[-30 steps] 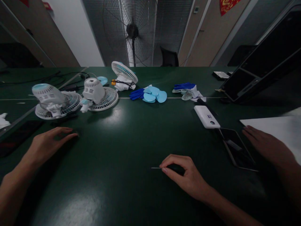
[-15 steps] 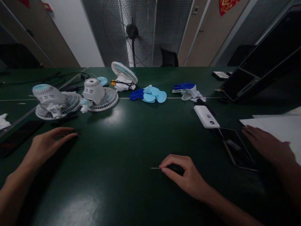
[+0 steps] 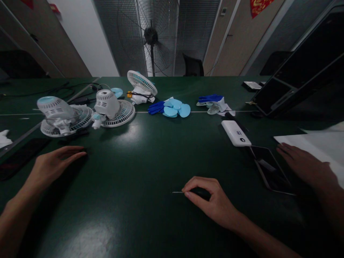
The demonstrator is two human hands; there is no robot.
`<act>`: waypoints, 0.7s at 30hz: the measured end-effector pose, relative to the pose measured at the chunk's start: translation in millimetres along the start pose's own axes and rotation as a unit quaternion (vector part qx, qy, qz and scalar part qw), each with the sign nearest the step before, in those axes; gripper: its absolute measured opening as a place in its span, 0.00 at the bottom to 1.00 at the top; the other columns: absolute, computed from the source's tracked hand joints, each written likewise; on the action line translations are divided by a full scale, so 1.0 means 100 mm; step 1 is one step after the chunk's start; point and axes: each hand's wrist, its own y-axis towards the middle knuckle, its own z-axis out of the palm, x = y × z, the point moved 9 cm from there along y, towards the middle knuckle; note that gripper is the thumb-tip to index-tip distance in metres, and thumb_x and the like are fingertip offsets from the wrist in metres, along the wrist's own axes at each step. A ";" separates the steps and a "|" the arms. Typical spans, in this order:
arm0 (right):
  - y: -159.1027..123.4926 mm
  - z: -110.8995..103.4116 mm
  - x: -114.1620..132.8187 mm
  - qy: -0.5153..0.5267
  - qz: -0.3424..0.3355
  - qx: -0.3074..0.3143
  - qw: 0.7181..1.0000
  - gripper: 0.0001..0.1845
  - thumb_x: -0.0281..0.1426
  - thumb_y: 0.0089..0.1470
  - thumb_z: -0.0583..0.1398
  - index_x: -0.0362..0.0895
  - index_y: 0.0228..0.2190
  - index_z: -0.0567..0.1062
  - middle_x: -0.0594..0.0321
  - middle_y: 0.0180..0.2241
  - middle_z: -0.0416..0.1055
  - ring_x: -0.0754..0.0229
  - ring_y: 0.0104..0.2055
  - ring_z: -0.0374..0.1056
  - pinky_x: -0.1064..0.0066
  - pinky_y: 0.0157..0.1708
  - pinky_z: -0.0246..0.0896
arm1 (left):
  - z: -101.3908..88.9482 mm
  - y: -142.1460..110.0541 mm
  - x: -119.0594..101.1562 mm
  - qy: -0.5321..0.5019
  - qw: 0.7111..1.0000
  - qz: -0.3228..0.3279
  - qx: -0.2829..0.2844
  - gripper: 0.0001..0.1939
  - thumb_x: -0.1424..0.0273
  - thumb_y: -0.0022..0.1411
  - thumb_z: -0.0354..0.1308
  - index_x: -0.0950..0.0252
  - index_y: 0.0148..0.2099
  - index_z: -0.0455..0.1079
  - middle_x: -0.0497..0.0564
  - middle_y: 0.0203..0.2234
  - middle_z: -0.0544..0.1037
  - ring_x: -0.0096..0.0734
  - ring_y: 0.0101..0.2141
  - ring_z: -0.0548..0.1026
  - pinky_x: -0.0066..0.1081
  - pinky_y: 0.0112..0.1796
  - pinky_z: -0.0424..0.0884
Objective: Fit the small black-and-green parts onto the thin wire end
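My right hand (image 3: pixel 211 200) rests on the dark green table, its fingers closed round the black handle of a screwdriver (image 3: pixel 202 193). The screwdriver's thin metal shaft sticks out leftward past my fingertips. At the left, my left hand (image 3: pixel 55 161) lies on the table with thumb and fingers curved towards each other. Something small and dark shows at those fingertips, too small to name. Just beyond it stand two partly dismantled white fans, a left fan (image 3: pixel 57 114) and a middle fan (image 3: pixel 109 107), both lying on their grilles.
Another person's hand (image 3: pixel 303 161) rests by white papers (image 3: pixel 322 141) at right, near a phone (image 3: pixel 271 168) and a white power bank (image 3: pixel 235 133). Farther back are a third fan (image 3: pixel 141 87), a light blue fan blade (image 3: pixel 176 107), gloves (image 3: pixel 212 102) and a black case (image 3: pixel 301 71).
My left hand has shifted very slightly to the left. The papers beside the other person's hand have moved a little. My right hand with the screwdriver stays still.
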 end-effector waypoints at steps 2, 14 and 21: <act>0.00 0.00 0.00 0.001 0.001 0.000 1.000 0.06 0.27 0.63 0.64 0.46 0.38 0.83 0.60 0.36 0.82 0.55 0.39 0.79 0.64 0.41 0.69 | 0.00 0.00 0.01 -0.006 1.000 -0.009 0.006 0.40 0.34 0.55 0.58 0.59 0.56 0.77 0.50 0.51 0.83 0.47 0.49 0.81 0.37 0.50 0.75; -0.01 0.01 -0.01 -0.008 -0.007 -0.001 1.000 0.05 0.28 0.64 0.64 0.46 0.37 0.83 0.60 0.36 0.83 0.55 0.39 0.79 0.64 0.41 0.70 | -0.05 0.01 -0.01 -0.042 0.998 -0.050 -0.011 0.45 0.32 0.46 0.60 0.64 0.50 0.79 0.57 0.48 0.84 0.50 0.47 0.81 0.36 0.44 0.74; -0.01 0.00 0.00 -0.012 -0.009 -0.005 1.000 0.05 0.28 0.63 0.64 0.46 0.37 0.83 0.60 0.36 0.83 0.55 0.39 0.79 0.64 0.41 0.70 | -0.04 -0.01 -0.05 -0.096 0.993 -0.066 -0.011 0.43 0.37 0.47 0.66 0.65 0.54 0.76 0.57 0.49 0.84 0.50 0.50 0.81 0.38 0.47 0.76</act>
